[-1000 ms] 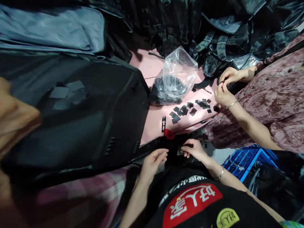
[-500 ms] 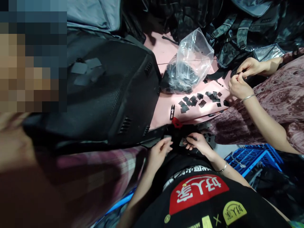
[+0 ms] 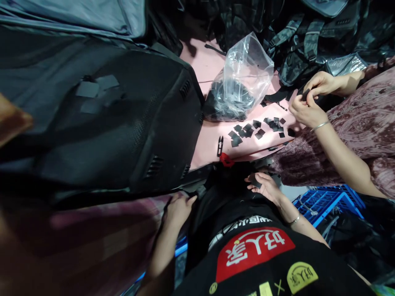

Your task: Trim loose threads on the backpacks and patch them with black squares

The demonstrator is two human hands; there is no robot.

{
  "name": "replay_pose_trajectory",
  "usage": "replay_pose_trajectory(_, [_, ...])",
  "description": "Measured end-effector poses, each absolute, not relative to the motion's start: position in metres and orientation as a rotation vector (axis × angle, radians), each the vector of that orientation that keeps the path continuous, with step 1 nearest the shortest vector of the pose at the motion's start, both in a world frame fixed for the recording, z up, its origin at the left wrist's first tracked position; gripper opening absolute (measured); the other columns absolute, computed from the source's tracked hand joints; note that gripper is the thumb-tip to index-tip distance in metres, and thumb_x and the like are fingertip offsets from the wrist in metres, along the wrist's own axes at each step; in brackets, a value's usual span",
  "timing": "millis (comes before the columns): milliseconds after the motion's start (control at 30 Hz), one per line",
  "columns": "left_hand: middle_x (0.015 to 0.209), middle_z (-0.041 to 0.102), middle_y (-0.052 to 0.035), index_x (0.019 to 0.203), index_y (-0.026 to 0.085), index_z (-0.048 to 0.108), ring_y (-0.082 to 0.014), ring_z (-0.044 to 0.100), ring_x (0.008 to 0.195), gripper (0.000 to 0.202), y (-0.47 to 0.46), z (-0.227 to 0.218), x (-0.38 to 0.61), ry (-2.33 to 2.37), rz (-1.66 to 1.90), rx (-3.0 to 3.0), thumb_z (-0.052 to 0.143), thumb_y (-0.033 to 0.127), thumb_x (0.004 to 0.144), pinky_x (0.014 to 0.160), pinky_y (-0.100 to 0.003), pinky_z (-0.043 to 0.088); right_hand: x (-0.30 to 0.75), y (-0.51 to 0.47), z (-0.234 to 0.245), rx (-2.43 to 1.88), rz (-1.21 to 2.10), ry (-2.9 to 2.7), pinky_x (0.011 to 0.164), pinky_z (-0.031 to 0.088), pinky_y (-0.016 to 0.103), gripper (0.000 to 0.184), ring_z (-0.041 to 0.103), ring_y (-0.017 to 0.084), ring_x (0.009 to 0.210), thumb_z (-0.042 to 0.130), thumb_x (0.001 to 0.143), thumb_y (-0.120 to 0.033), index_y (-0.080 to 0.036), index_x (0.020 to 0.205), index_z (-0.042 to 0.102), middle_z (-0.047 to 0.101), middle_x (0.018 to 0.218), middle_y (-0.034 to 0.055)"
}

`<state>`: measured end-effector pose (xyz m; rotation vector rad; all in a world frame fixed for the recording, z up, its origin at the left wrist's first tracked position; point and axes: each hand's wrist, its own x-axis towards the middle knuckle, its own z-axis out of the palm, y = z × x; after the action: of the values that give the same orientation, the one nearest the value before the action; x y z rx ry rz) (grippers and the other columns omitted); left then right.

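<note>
My left hand (image 3: 178, 208) lies low at the near edge of the large black bag panel (image 3: 123, 123), fingers curled onto dark fabric beside a pink plaid cloth (image 3: 101, 238). My right hand (image 3: 263, 185) sits close to my body, fingers bent round a small black square patch (image 3: 254, 181). Black fabric lies in my lap between the two hands. Several black square patches (image 3: 247, 130) are scattered on the pink table (image 3: 210, 139) beyond them, beside small black thread snips (image 3: 219, 144) and a red bit (image 3: 227, 160).
A clear plastic bag (image 3: 243, 82) with black parts stands on the table. A co-worker's two hands (image 3: 308, 100) pinch a small black piece at the right. Black backpacks (image 3: 302, 45) pile at the back. A blue crate (image 3: 330, 203) sits low right.
My left hand has dropped down and to the left, away from my right hand, onto the fabric edge. My right hand has stayed near my body with the patch.
</note>
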<state>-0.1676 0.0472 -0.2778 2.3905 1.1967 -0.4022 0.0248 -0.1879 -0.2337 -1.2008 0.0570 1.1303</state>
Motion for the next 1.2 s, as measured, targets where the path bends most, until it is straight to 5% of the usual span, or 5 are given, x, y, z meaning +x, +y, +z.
replay_pose_trajectory(200, [0.13, 0.047, -0.0195, 0.103, 0.013, 0.062, -0.0326, 0.052, 0.109, 0.032, 0.021, -0.256, -0.171, 1.029, -0.033, 2.538, 0.045, 0.024, 0.078, 0.088, -0.042, 0.042, 0.02, -0.172, -0.234, -1.34, 1.089, 0.002, 0.046, 0.042, 0.019, 0.038, 0.059, 0.01, 0.053, 0.071, 0.063, -0.042, -0.012, 0.084, 0.058, 0.064, 0.072, 0.0037])
replay_pose_trajectory(333, [0.103, 0.066, -0.008, 0.081, 0.021, 0.065, -0.0241, 0.061, 0.093, 0.023, 0.0, -0.229, -0.144, 0.767, 0.189, 2.236, 0.046, 0.034, 0.08, 0.087, -0.036, 0.044, 0.017, -0.157, -0.235, -1.442, 1.024, -0.023, 0.041, 0.04, 0.018, 0.04, 0.056, 0.01, 0.045, 0.071, 0.061, -0.042, -0.012, 0.083, 0.057, 0.057, 0.053, -0.0021])
replay_pose_trajectory(533, [0.093, 0.068, -0.0069, 0.091, 0.018, 0.064, -0.0194, 0.063, 0.083, 0.027, -0.029, -0.211, -0.087, 0.648, 0.218, 1.718, 0.057, 0.039, 0.074, 0.077, -0.031, 0.05, 0.009, -0.146, -0.224, -1.434, 1.058, -0.106, 0.041, 0.041, 0.018, 0.039, 0.055, 0.009, 0.043, 0.069, 0.063, -0.045, -0.012, 0.081, 0.057, 0.056, 0.049, -0.0027])
replay_pose_trajectory(733, [0.08, 0.065, -0.0049, 0.078, 0.015, 0.054, -0.0193, 0.064, 0.073, 0.031, -0.02, -0.208, -0.073, 0.832, 0.348, 1.126, 0.065, 0.041, 0.066, 0.07, -0.037, 0.053, 0.018, -0.169, -0.213, -1.144, 1.185, -0.085, 0.062, 0.05, 0.022, 0.041, 0.063, 0.012, 0.075, 0.066, 0.071, -0.043, -0.014, 0.099, 0.058, 0.064, 0.092, 0.0076])
replay_pose_trajectory(1200, [0.068, 0.057, -0.0002, 0.076, 0.015, 0.06, -0.0103, 0.048, 0.058, 0.019, -0.045, -0.198, -0.07, 0.634, 0.068, 1.164, 0.061, 0.031, 0.067, 0.05, -0.022, 0.037, 0.014, -0.166, -0.212, -1.599, 0.909, -0.097, 0.035, 0.037, 0.018, 0.026, 0.048, 0.008, 0.035, 0.069, 0.061, -0.036, -0.015, 0.068, 0.056, 0.055, 0.044, -0.0041])
